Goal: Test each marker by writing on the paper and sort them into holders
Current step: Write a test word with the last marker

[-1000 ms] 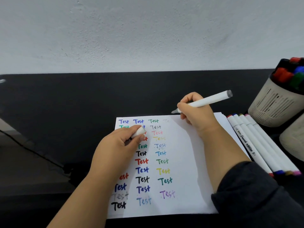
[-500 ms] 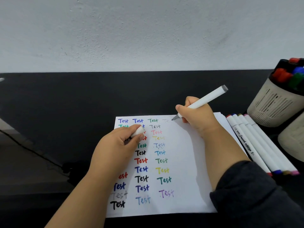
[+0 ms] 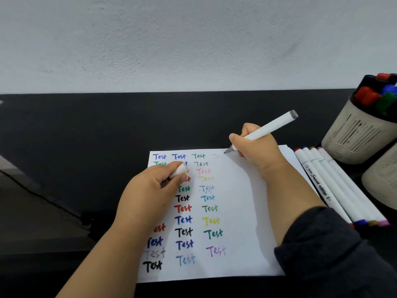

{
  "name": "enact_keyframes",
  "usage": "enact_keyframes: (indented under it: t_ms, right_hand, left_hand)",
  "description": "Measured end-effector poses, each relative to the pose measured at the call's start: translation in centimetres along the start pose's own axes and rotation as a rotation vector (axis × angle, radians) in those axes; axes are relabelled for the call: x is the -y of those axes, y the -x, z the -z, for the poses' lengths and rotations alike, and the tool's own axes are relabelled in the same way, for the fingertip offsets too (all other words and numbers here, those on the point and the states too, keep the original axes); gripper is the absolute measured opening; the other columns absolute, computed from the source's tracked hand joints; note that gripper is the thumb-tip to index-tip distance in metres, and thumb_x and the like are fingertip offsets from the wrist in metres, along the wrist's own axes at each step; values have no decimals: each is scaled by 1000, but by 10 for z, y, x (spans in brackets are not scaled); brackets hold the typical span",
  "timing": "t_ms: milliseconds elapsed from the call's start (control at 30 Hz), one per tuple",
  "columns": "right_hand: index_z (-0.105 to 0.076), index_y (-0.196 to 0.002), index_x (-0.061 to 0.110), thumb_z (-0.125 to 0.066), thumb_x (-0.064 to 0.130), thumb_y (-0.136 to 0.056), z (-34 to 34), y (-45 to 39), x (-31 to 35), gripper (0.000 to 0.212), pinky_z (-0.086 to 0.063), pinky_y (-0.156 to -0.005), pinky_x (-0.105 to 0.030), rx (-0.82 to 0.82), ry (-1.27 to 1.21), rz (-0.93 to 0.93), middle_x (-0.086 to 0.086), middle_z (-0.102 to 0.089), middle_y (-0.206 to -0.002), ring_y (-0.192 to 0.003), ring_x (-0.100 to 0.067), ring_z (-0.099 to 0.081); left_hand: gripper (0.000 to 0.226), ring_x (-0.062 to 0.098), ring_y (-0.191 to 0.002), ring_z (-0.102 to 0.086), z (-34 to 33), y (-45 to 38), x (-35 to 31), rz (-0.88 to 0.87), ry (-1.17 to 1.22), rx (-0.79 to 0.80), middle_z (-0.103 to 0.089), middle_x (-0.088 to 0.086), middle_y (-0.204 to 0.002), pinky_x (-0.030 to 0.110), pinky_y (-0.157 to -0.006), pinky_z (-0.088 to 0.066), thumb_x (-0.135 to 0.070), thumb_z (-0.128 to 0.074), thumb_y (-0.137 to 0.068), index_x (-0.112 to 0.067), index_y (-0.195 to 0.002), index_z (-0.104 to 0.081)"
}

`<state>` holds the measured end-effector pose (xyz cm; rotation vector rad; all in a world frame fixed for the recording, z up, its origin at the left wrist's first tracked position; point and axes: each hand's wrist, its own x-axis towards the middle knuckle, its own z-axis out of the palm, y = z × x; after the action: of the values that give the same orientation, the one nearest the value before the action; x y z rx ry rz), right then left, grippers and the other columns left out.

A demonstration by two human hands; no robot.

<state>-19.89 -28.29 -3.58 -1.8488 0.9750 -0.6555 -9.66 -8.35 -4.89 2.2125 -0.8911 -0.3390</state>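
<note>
- While the right hand [image 3: 255,147] pinches the white grey-tipped marker [image 3: 268,129], nib at the white paper's [image 3: 242,211] top row beside a faint "Te", press firmly and finish the word.
- Left hand [image 3: 150,190] grips the white cap [image 3: 179,170], steadying the sheet.

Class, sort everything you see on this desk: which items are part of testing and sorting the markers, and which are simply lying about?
Part of the job:
grey marker in the right hand
marker cap in the left hand
paper of "Test" words
row of waiting markers
holder with markers
second holder

Just lying about:
black cable on the desk
</note>
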Motion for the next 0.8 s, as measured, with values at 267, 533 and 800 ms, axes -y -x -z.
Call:
enact_keyframes:
  t_ms: [267, 533, 800]
  right_hand:
    - [-32, -61, 16, -52, 4, -79, 1, -1, -2, 30, -31, -55, -26, 12, -50, -9, -2, -31, -58, -59, -14, -30]
    - [-44, -68, 17, -52, 43, -93, 2, -2, 2, 37, -34, -44, -18, -12, -223, -36, 7, -42, -44, -40, -6, -38]
    - [-34, -59, 18, -61, 13, -83, 6, 4, -1, 37, -37, -56, -24, -14, -166, -4, 0, -46, -49, -55, -13, -43]
  left_hand:
    - [39, 1, -93, -54, 0, 0, 0, 1, -16, 4, -56, -24, -103, 19, -69, -38, -49, -51, -89, -44, -127, -51]
    - [38, 0, -93, -53, 0, 1, -3, 6, 5, -14, -49, -30, -91, 14, -67, -37, -46, -53, -89, -44, -127, -52]
    - [39, -10, -85, -46, 1, 2, -5, -15, 0, -18, -47, -32, -93, 7, -67, -31, -46, -52, -90, -42, -128, -51]
